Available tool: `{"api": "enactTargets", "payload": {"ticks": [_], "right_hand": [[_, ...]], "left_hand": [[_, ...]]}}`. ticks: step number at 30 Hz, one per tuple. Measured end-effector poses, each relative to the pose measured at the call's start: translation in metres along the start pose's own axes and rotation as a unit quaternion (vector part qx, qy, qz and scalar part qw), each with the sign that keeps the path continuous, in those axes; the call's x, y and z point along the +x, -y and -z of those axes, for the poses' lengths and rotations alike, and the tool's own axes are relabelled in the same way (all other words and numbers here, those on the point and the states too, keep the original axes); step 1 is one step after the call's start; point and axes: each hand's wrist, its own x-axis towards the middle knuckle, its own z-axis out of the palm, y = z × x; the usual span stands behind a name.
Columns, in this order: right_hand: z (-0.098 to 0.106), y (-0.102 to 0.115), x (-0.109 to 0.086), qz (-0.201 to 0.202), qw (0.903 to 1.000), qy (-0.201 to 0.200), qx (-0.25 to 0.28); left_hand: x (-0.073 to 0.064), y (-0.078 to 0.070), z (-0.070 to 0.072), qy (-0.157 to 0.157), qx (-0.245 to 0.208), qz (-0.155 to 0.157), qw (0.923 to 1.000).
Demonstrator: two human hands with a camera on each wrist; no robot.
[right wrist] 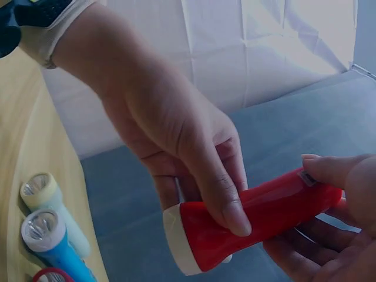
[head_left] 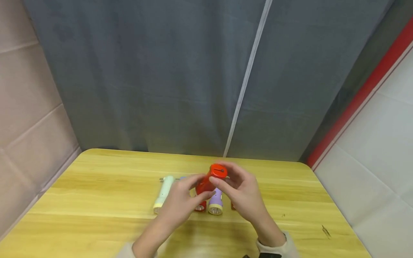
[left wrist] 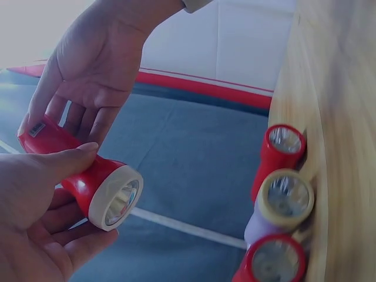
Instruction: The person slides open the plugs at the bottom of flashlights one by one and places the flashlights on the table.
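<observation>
Both hands hold a red flashlight (head_left: 204, 185) above the table, tilted, with its flat tail end up and facing the head camera. A dark slot line shows on that end. My left hand (head_left: 179, 200) grips the body near the white-rimmed lamp head, thumb on one side and fingers on the other. My right hand (head_left: 246, 193) pinches the tail end, its thumb (right wrist: 329, 170) beside a small label in the right wrist view. The white rim and clear lens (left wrist: 120, 200) show in the left wrist view.
On the yellow wood-grain table (head_left: 106, 200) lie several more flashlights: mint green (head_left: 165, 191), blue (right wrist: 56, 241), red (head_left: 200, 206), purple (head_left: 215, 202), and another red one (left wrist: 281, 150) to the right. A grey curtain (head_left: 145, 79) hangs behind the table; pale cloth walls stand at both sides.
</observation>
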Motion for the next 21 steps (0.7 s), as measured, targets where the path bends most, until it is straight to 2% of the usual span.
{"api": "enactTargets", "payload": {"ticks": [5, 13, 17, 21], "right_hand": [[0.01, 0.001, -0.006, -0.007, 0.9997, -0.007, -0.02], [0.017, 0.006, -0.012, -0.053, 0.9977, -0.025, -0.033], [0.018, 0.007, -0.013, -0.062, 0.9977, -0.019, -0.022], [0.018, 0.006, -0.011, -0.058, 0.9981, 0.0, 0.022]], "left_hand": [[0.001, -0.005, -0.009, 0.007, -0.001, -0.002, 1.0], [0.0, -0.009, -0.013, 0.014, -0.021, -0.034, 0.9991], [-0.001, -0.008, -0.012, 0.012, -0.015, -0.051, 0.9985], [-0.001, -0.008, -0.012, 0.009, -0.004, -0.058, 0.9983]]}}
